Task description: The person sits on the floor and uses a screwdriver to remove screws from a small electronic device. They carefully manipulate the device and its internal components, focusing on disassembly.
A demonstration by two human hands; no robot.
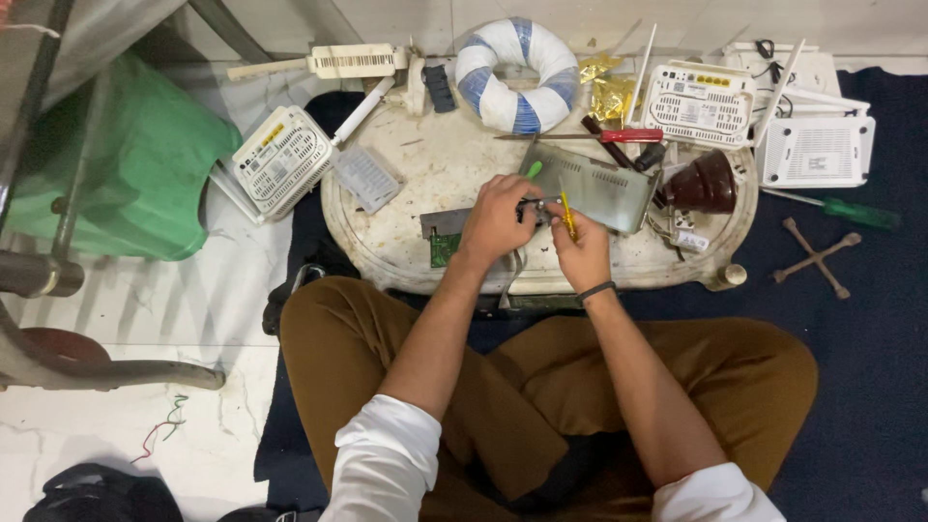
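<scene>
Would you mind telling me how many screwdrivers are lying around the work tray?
2 clearly: a red-handled screwdriver on the tray below the blue-and-white ring, and a green-handled screwdriver on the dark mat at the right. The right hand holds a yellow tool, possibly a third.

Light: bright, even, from overhead | Shadows: soft, short, under the forearms and white routers (282, 159) | Glare: mild sheen on pale floor (116, 319) | Focus: centre sharp, edges slightly soft, bent outward
</scene>
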